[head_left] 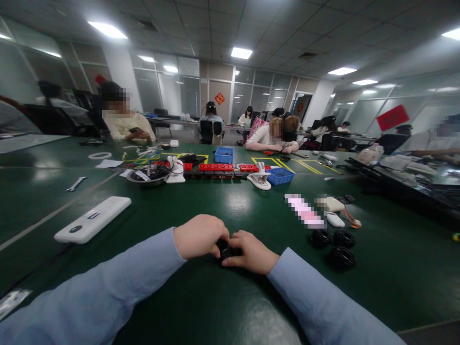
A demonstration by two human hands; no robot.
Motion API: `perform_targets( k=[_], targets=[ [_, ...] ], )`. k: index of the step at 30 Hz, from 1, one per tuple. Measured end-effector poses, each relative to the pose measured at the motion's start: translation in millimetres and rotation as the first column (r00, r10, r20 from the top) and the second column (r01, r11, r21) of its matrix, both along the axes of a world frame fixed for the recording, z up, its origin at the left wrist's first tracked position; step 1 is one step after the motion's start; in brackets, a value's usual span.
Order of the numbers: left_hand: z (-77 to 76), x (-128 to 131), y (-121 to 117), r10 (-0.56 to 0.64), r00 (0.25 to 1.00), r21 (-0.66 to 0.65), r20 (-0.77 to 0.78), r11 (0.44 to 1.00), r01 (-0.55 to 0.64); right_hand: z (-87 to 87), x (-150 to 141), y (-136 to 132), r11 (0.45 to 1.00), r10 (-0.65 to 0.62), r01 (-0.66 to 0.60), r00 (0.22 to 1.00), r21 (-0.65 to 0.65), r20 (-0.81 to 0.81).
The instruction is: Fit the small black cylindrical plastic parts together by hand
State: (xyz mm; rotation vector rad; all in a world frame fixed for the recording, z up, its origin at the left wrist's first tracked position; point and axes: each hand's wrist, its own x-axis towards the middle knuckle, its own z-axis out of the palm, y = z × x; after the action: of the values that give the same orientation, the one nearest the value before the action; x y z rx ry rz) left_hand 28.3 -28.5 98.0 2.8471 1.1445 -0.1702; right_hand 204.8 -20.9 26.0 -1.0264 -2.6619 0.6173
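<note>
My left hand (203,235) reaches in from the left, its fingers bent down onto a small black tyre-like ring (224,249). From the other side my right hand (249,253) grips the same ring, thumb low and fingers above. Fingers cover much of the ring, which is at the green table top. Off to the right three similar black rings sit close together: one at the left (321,237), one at the right (344,238) and one in front (342,258).
A long white device (94,220) lies at left, near a wrench (76,184). Ahead are a metal bowl (149,178), red power strips (215,167), white clamps and blue bins (281,176). A phone (304,211) and white case (335,220) lie right. People sit across the table.
</note>
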Motion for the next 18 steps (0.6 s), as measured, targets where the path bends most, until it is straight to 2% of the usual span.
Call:
perform_targets(
  k=[5, 12, 18],
  targets=[
    [0.6, 0.6, -0.1, 0.019, 1.0, 0.003, -0.013, 1.0, -0.019, 0.0, -0.5, 0.1, 1.0, 0.001, -0.001, 1.0, 0.002, -0.003],
    [-3.4, -1.8, 2.0, -0.013, 1.0, 0.022, 0.004, 1.0, 0.013, -1.4, -0.1, 0.9, 1.0, 0.001, -0.001, 1.0, 0.0, 0.003],
    [-1.3, 1.5, -0.3, 0.029, 0.999, 0.022, -0.016, 0.999, -0.028, -0.6, 0.2, 0.6, 1.0, 0.007, -0.007, 1.0, 0.004, -0.006]
  ],
)
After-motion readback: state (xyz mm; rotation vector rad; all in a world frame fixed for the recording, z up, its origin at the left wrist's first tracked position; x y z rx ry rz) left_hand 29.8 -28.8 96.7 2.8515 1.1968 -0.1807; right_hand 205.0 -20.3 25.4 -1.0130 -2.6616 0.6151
